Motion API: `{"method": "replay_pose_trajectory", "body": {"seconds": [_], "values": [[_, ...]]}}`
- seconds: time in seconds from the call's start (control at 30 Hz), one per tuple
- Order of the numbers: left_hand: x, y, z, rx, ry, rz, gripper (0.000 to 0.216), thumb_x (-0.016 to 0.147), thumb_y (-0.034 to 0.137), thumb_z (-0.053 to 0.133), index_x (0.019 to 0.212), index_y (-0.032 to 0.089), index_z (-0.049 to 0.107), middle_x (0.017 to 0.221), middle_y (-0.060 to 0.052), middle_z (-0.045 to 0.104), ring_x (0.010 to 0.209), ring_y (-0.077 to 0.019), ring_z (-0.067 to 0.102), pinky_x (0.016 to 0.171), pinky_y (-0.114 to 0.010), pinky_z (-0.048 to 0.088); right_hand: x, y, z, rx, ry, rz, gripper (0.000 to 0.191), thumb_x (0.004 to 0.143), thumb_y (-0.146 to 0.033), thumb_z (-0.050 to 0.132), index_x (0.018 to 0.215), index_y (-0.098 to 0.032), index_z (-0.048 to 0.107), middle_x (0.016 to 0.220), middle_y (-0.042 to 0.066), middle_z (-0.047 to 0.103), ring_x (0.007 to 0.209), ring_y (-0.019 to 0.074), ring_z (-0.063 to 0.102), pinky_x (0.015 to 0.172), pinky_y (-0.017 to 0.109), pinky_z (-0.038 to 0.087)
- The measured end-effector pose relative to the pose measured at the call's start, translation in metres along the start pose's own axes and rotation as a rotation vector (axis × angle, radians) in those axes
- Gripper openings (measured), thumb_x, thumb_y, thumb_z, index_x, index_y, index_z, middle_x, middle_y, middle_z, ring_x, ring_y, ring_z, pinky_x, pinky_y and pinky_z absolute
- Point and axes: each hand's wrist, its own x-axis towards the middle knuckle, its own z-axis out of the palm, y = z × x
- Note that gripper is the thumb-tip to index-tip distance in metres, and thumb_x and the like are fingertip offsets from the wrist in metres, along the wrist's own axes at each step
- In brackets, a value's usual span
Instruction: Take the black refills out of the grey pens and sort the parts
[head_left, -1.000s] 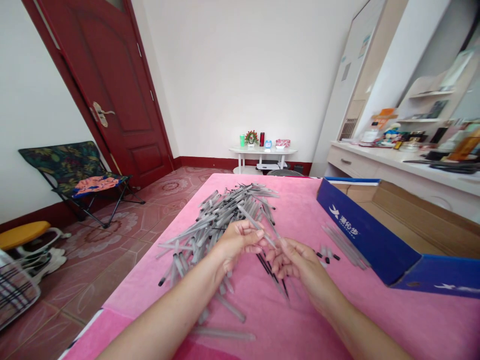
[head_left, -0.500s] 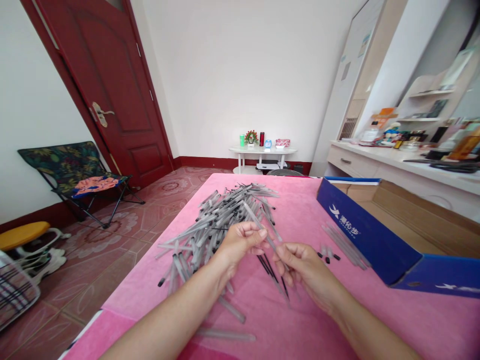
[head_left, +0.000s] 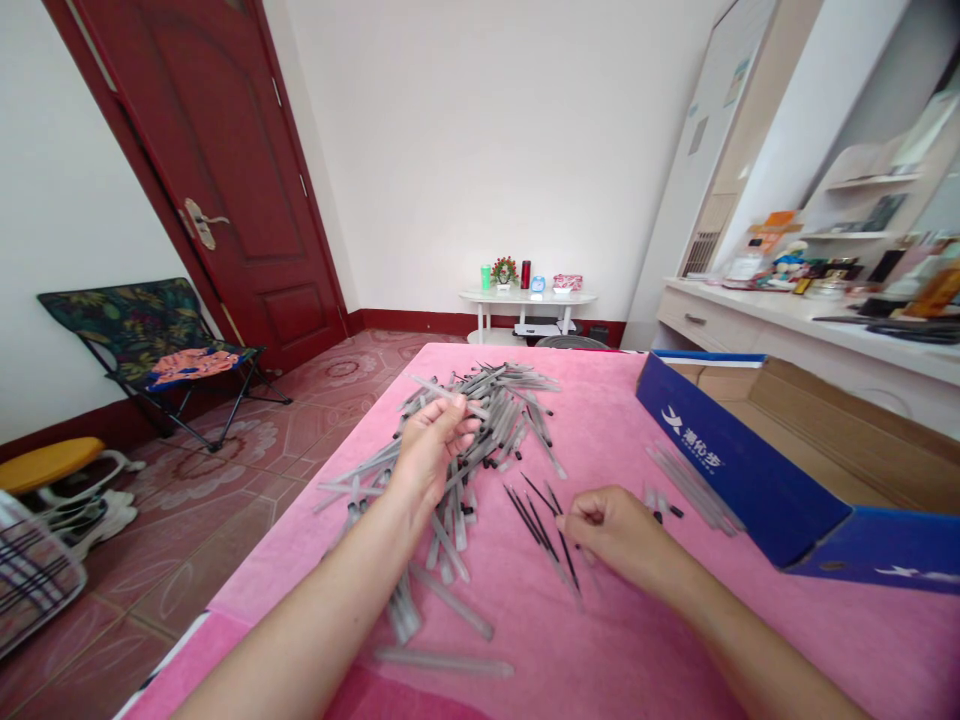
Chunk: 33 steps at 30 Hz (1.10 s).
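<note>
My left hand (head_left: 439, 440) is closed around a clear pen barrel (head_left: 429, 384), lifted over the pile of pens (head_left: 495, 410). Lower on the right, my right hand (head_left: 615, 530) has its fingers pinched on a thin dark pen refill (head_left: 538, 492) whose far end points up and left. Under and beside those fingers, several dark refills (head_left: 534, 525) lie side by side on the pink cloth (head_left: 600, 420). Loose clear barrels (head_left: 446, 663) rest near my left forearm.
A blue open cardboard box (head_left: 739, 470) stands on the right of the table. Beside it lie a row of clear tubes (head_left: 694, 487) and a few small black-ended caps (head_left: 667, 506). A folding chair (head_left: 150, 345) and a yellow stool (head_left: 52, 465) are on the floor at left.
My hands have parted. My left hand has moved up and left with the barrel, over the pile. My right hand has shifted slightly right and now pinches a refill above the others.
</note>
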Motion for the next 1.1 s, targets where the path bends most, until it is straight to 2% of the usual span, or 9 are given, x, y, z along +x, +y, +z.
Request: {"method": "replay_pose_trajectory", "body": {"seconds": [0.1, 0.2, 0.27, 0.37, 0.53, 0.67, 0.8, 0.93, 1.1], "values": [[-0.010, -0.012, 0.009, 0.063, -0.137, -0.102, 0.029, 0.064, 0.038, 0.068, 0.078, 0.013, 0.063, 0.086, -0.005, 0.066, 0.058, -0.0058, 0.058, 0.049, -0.013, 0.045, -0.001, -0.002, 0.000, -0.138, 0.102, -0.009, 0.031, 0.068, -0.036, 0.056, 0.046, -0.016, 0.048, 0.042, -0.005, 0.039, 0.042, 0.0069, 0.036, 0.041, 0.020, 0.020], [-0.020, -0.024, 0.018, 0.127, -0.217, -0.187, 0.032, 0.061, 0.039, 0.070, 0.078, 0.013, 0.063, 0.077, -0.004, 0.066, 0.056, -0.0062, 0.058, 0.048, -0.013, 0.043, -0.002, -0.011, -0.005, 0.025, 0.195, -0.057, 0.023, 0.074, -0.037, 0.051, 0.066, -0.016, 0.057, 0.055, -0.002, 0.053, 0.052, 0.0106, 0.047, 0.047, 0.021, 0.031], [-0.027, -0.030, 0.023, 0.164, -0.237, -0.207, 0.033, 0.059, 0.038, 0.071, 0.080, 0.014, 0.064, 0.070, -0.002, 0.064, 0.055, -0.0067, 0.058, 0.048, -0.013, 0.042, -0.003, -0.017, -0.009, 0.154, 0.235, -0.097, 0.021, 0.075, -0.036, 0.050, 0.080, -0.016, 0.058, 0.066, 0.001, 0.058, 0.059, 0.0124, 0.052, 0.052, 0.022, 0.037], [-0.034, -0.035, 0.029, 0.218, -0.297, -0.189, 0.033, 0.059, 0.036, 0.072, 0.082, 0.014, 0.065, 0.065, -0.001, 0.062, 0.056, -0.0072, 0.057, 0.050, -0.015, 0.042, -0.005, -0.023, -0.012, 0.153, 0.296, -0.155, 0.017, 0.073, -0.030, 0.055, 0.085, -0.018, 0.056, 0.075, 0.001, 0.061, 0.063, 0.0128, 0.054, 0.054, 0.022, 0.039], [-0.041, -0.040, 0.034, 0.250, -0.395, -0.161, 0.032, 0.059, 0.034, 0.072, 0.080, 0.012, 0.065, 0.068, -0.003, 0.064, 0.057, -0.0091, 0.057, 0.052, -0.018, 0.042, -0.011, -0.029, -0.006, 0.050, 0.281, -0.247, 0.009, 0.071, -0.019, 0.055, 0.081, -0.019, 0.054, 0.073, -0.001, 0.061, 0.062, 0.0111, 0.054, 0.058, 0.021, 0.040], [-0.041, -0.040, 0.035, 0.294, -0.372, -0.115, 0.033, 0.060, 0.035, 0.071, 0.082, 0.012, 0.063, 0.067, -0.003, 0.063, 0.054, -0.0092, 0.056, 0.050, -0.018, 0.041, -0.010, -0.028, -0.012, -0.085, 0.262, -0.278, 0.024, 0.074, -0.014, 0.049, 0.097, -0.021, 0.049, 0.072, -0.001, 0.062, 0.064, 0.0120, 0.057, 0.059, 0.021, 0.040], [-0.038, -0.037, 0.034, 0.355, -0.339, -0.068, 0.034, 0.064, 0.036, 0.067, 0.086, 0.012, 0.061, 0.066, -0.002, 0.062, 0.054, -0.0096, 0.057, 0.048, -0.017, 0.040, -0.001, -0.007, -0.050, -0.475, 0.297, -0.077, 0.043, 0.073, -0.014, 0.047, 0.115, -0.020, 0.043, 0.063, 0.000, 0.061, 0.058, 0.0159, 0.058, 0.053, 0.023, 0.035], [-0.036, -0.036, 0.032, 0.370, -0.344, -0.053, 0.028, 0.065, 0.033, 0.066, 0.082, 0.012, 0.062, 0.066, -0.002, 0.062, 0.054, -0.0092, 0.056, 0.049, -0.018, 0.040, 0.006, 0.027, -0.087, -0.793, 0.186, 0.242, 0.037, 0.066, -0.014, 0.054, 0.103, -0.017, 0.055, 0.075, 0.009, 0.064, 0.072, 0.0232, 0.061, 0.054, 0.026, 0.034], [-0.036, -0.031, 0.033, 0.384, -0.325, -0.065, 0.027, 0.063, 0.032, 0.067, 0.080, 0.012, 0.062, 0.064, -0.002, 0.063, 0.053, -0.0086, 0.056, 0.048, -0.017, 0.040, 0.005, 0.051, -0.094, -0.871, 0.118, 0.335, 0.022, 0.065, -0.014, 0.053, 0.085, -0.016, 0.060, 0.083, 0.014, 0.064, 0.078, 0.0259, 0.062, 0.055, 0.027, 0.036]]}}
